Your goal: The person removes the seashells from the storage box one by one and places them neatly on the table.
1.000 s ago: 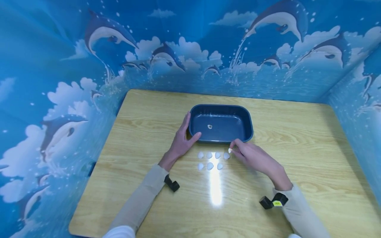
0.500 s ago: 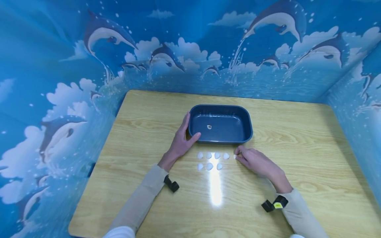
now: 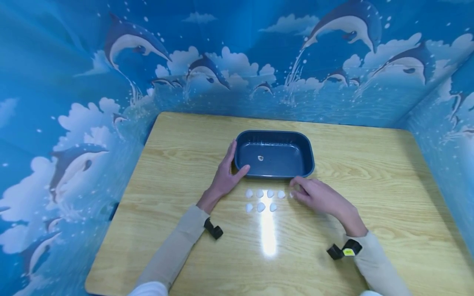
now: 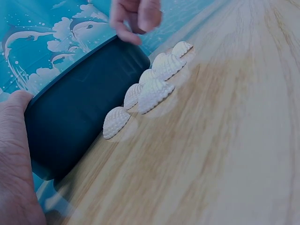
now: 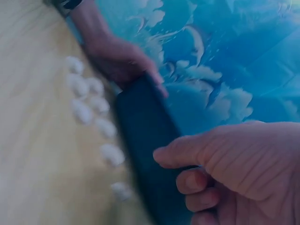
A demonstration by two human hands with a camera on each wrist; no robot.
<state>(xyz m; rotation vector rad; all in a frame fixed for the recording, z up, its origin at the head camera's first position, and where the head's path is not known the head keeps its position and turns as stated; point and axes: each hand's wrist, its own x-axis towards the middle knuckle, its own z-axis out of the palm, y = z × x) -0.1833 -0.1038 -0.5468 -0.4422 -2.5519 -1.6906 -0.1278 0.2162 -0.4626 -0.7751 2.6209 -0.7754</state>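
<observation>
A dark blue rectangular basin (image 3: 274, 177) stands on the wooden table. My left hand (image 3: 223, 174) holds its near left corner, the thumb at the front rim and the fingers along the left wall. Small white ribbed seashells (image 4: 154, 96) lie in two rows in front of the basin. At the right end of the upper row rests one shell (image 5: 123, 191), partly covered by my right hand in the head view. Just beside it, my right hand (image 3: 320, 195) hovers with loosely bent fingers and nothing between them. One shell (image 3: 261, 158) lies inside the basin.
The wooden table (image 3: 166, 164) carries a bright light reflection in front of the shells. Behind it and along the sides hangs a blue curtain (image 3: 237, 61) printed with dolphins. A black wrist camera (image 3: 213, 228) sits on the left sleeve, another (image 3: 344, 250) on the right.
My right hand has carried a shell rightward, set it at the end of the upper row and let it go, then lifted slightly. My left hand stays at the basin.
</observation>
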